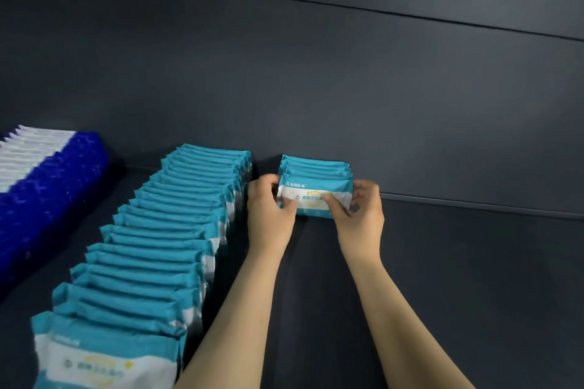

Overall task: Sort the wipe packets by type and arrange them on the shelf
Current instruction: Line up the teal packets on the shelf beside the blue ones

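Two bare hands hold a teal packet upright at the front of a short stack of matching packets standing against the dark back wall of the shelf. The left hand grips the packet's left end, its fingers curled round the edge and its thumb on the white printed face; the right hand pinches the right end, its thumb pressed across the front near the yellow shield mark. The packet touches the one behind it in the short stack.

Just to the left, a long row of the same teal-and-white packets runs from the back wall toward the camera, each standing on edge and packed tight against the next; the nearest shows its printed face. Farther left, apart from the teal row, a second row of blue packets with white ends lies along the shelf, partly cut off by the frame edge.
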